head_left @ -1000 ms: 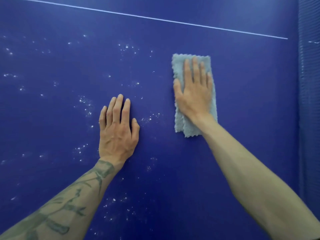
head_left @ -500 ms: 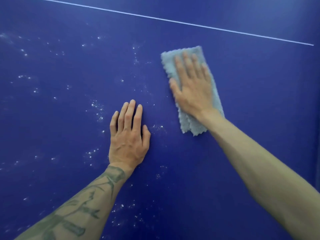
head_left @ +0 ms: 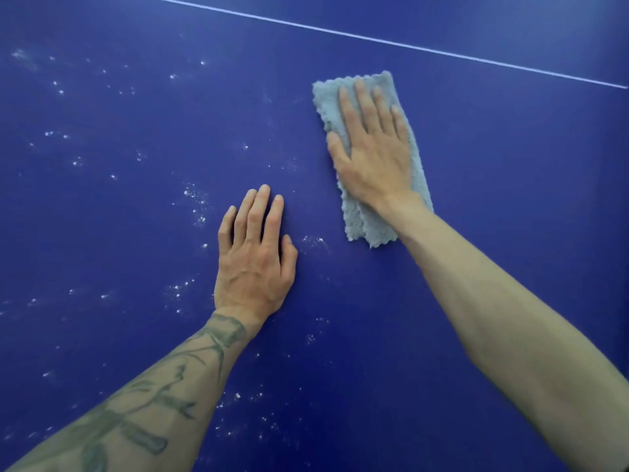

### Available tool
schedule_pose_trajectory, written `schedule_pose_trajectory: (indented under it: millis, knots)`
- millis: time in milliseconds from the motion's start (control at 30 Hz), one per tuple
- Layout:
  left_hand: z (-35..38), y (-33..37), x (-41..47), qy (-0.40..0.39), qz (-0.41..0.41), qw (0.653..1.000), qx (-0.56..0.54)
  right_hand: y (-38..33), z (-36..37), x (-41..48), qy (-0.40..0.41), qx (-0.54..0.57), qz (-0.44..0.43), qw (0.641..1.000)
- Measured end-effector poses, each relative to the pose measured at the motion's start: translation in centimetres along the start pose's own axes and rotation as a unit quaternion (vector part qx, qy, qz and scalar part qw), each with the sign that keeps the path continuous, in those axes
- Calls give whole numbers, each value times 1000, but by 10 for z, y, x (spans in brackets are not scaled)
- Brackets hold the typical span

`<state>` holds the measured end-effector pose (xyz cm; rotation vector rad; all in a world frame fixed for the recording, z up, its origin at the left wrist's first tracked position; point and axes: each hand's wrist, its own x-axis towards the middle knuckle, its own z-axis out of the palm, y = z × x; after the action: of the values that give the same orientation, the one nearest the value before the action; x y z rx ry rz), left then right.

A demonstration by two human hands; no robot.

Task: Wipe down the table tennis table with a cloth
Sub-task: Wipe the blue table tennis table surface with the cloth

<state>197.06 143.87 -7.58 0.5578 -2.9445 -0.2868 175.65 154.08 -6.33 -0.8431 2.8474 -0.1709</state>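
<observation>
The cloth (head_left: 371, 158) has slid left toward the white specks (head_left: 195, 202), away from the counter's (head_left: 510, 165) right edge. Our right hand (head_left: 374, 155) presses it spread flat; our left hand (head_left: 255, 260) rests splayed, so most dust remains.

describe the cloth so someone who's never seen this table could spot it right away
Start from the thin white line crossing the far part of the dark blue table. Just below it, right of centre, lies the cloth, pressed flat under the right hand. It is the only pale grey-blue, fuzzy, folded thing with wavy edges; the left hand rests on bare, white-specked table.
</observation>
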Motion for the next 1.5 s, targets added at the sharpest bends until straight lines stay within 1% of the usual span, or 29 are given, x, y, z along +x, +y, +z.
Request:
schedule_pose_trajectory:
  millis: [100, 167, 200, 300, 333, 367, 400, 433, 500, 533, 600, 633, 667, 700, 767, 800, 833, 867, 933, 1000, 1033, 1100, 1200, 1333, 1500]
  knots:
    - [-1, 0, 0, -4, 3, 1000, 1, 4, -4, 32, 15, 17, 88, 996]
    - [-1, -1, -1, -6, 6, 1000, 2, -16, -4, 39, 15, 25, 96, 995]
    - [0, -1, -1, -5, 7, 1000, 2, -27, -2, 34, 9, 23, 76, 997]
    - [-1, -1, -1, -4, 9, 1000, -2, -44, 7, -22, 0, -2, -49, 999]
    - [-2, -2, -1, -5, 12, 1000, -3, -40, 9, -45, -2, -6, -74, 997]
    - [-4, -2, -1, -8, 13, 1000, -4, -30, 9, -64, -6, -6, -72, 997]
    - [-6, -2, -1, -12, 12, 1000, -8, -17, 8, -77, -10, -8, -44, 999]
    - [-8, -1, -1, -17, 10, 1000, -13, -4, 5, -83, -15, -10, 5, 1000]
    - [-11, -2, -2, -21, 9, 999, -36, 11, 0, -75, -12, -1, 109, 994]
    - [-12, -5, -3, -17, 12, 999, -50, 11, -1, -65, -2, 9, 147, 989]
    - [-16, -18, -10, -7, 24, 998, -59, -7, 2, -42, 20, 21, 189, 982]
    - [-18, -26, -15, -1, 26, 998, -55, -23, 4, -34, 24, 22, 190, 981]
    - [-20, -34, -21, 2, 26, 999, -48, -41, 6, -32, 20, 20, 173, 984]
    - [-22, -43, -27, 3, 28, 999, -40, -60, 10, -38, 14, 13, 135, 991]
    - [-24, -57, -38, -4, 41, 999, -20, -89, 18, -69, 1, -5, 20, 1000]
    - [-23, -61, -42, -9, 48, 999, -12, -91, 21, -88, -3, -4, -27, 1000]
    - [-22, -64, -44, -12, 53, 999, -7, -84, 24, -104, 0, 0, -48, 999]
    - [-20, -66, -45, -14, 54, 998, -5, -72, 25, -116, 5, 1, -39, 999]
    - [-16, -68, -44, -15, 51, 999, -2, -43, 22, -120, 14, -6, 45, 999]
    - [-15, -68, -44, -19, 51, 999, 1, -28, 20, -103, 18, -1, 135, 991]
    - [-15, -69, -44, -21, 51, 998, 0, -27, 18, -91, 19, 8, 159, 987]
    - [-15, -69, -44, -25, 48, 999, -3, -31, 14, -76, 18, 30, 164, 986]
    - [-17, -67, -44, -28, 48, 998, -5, -30, 11, -88, 24, 56, 150, 987]
    - [-15, -68, -44, -29, 47, 998, -5, -29, 18, -116, 8, 38, 159, 987]
    - [-13, -69, -45, -25, 51, 998, -7, -41, 15, -52, 40, 26, 188, 981]
